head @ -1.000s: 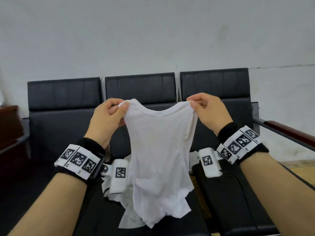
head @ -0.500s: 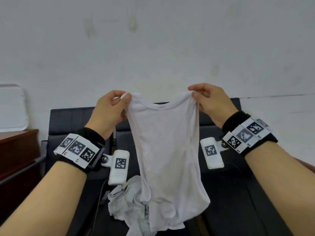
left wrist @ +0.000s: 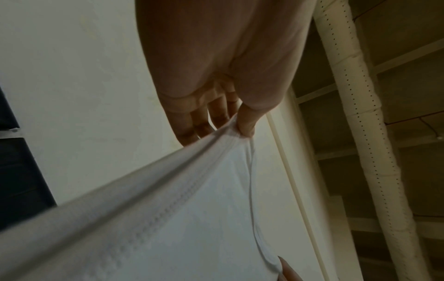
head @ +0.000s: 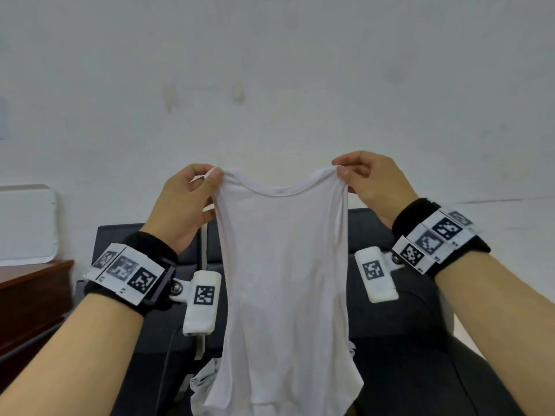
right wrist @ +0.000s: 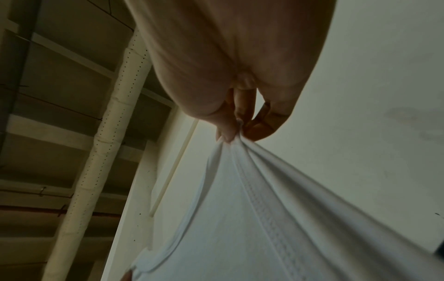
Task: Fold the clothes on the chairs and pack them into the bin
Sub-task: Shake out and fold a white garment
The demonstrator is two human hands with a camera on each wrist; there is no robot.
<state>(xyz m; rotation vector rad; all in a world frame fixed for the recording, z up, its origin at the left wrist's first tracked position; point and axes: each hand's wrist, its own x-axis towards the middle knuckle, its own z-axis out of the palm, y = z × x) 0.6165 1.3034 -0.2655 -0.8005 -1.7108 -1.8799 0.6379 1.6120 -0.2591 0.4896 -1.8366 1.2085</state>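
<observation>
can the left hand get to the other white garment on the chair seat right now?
Probably not as things stand. The left hand pinches one shoulder of the white tank top, which hangs in front of the crumpled white garment on the seat. It would need to let go first.

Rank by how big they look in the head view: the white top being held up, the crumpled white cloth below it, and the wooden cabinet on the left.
1. White top, largest.
2. Wooden cabinet, though partly cut off.
3. Crumpled cloth, mostly hidden, so unsure.
</observation>
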